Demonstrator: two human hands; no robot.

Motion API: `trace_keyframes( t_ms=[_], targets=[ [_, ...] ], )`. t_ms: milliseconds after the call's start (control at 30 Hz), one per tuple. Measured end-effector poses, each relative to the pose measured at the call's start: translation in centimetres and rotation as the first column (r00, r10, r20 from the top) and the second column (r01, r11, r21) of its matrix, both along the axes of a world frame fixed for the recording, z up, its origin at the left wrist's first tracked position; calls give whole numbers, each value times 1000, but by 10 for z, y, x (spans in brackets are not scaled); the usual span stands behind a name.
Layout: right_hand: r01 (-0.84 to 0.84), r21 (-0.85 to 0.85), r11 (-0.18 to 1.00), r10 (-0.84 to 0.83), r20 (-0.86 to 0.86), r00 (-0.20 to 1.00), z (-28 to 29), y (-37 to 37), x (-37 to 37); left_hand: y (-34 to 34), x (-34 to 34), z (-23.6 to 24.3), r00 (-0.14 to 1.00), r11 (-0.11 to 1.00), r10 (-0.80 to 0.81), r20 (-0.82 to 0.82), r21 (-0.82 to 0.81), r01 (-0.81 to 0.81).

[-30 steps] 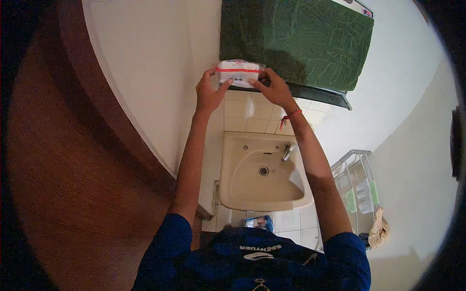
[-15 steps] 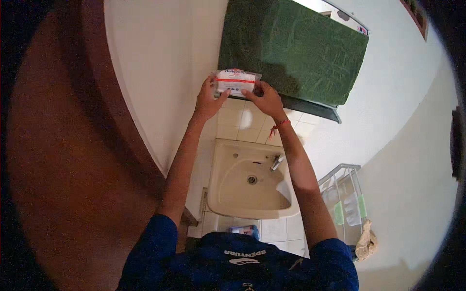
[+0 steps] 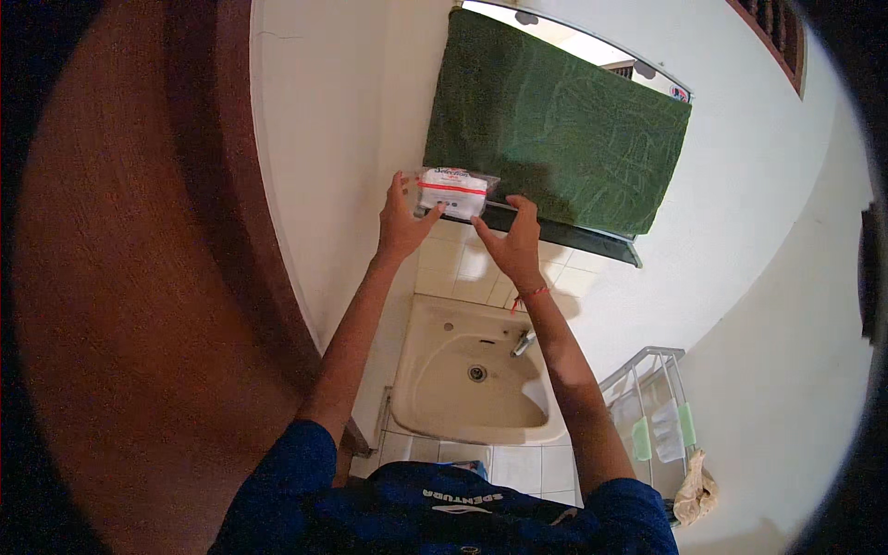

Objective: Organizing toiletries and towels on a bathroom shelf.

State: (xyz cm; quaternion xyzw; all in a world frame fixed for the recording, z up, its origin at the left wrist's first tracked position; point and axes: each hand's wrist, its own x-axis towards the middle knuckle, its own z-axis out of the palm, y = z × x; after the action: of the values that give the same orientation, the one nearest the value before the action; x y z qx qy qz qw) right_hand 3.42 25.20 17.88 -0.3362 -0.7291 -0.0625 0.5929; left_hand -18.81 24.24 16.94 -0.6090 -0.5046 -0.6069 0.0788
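A white pack with a red stripe in clear plastic wrap [image 3: 453, 192] stands at the left end of the dark shelf [image 3: 578, 242], in front of the green towel [image 3: 564, 129]. My left hand [image 3: 404, 229] is at the pack's left side, its fingers and thumb apart; the thumb tip reaches the pack's lower front. On the other side, my right hand [image 3: 516, 248] is spread open, with the thumb near the pack's lower right corner and the fingers clear of it. A red string bracelet [image 3: 529, 297] circles my right wrist.
Below my hands is a beige washbasin [image 3: 435, 421] with a metal tap [image 3: 523, 343]. A wire rack [image 3: 661, 353] with pale green and white pieces hangs at the right, a tan cloth [image 3: 696, 490] beneath it. A brown door [image 3: 139, 305] fills the left. The towel drapes over a mirror.
My right hand has let go of the pack and its fingers have moved off to the right. My left hand's hold has loosened. The whole view has shifted, with the shelf and basin lower.
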Motion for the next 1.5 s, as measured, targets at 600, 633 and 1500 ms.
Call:
trace_keyframes(
  t_ms=[600,633,1500],
  targets=[
    [-396,-774,495,221,-328,918,-271,-196,108,-60,19,-63,993,998,-48,-112,43,53],
    [-375,-812,447,142,-350,926,-281,-207,112,-61,21,-67,992,998,-64,-107,13,66],
    [-319,-881,350,-74,-365,928,-361,-367,328,-221,210,-337,858,653,-372,-355,-757,-31]
  ],
)
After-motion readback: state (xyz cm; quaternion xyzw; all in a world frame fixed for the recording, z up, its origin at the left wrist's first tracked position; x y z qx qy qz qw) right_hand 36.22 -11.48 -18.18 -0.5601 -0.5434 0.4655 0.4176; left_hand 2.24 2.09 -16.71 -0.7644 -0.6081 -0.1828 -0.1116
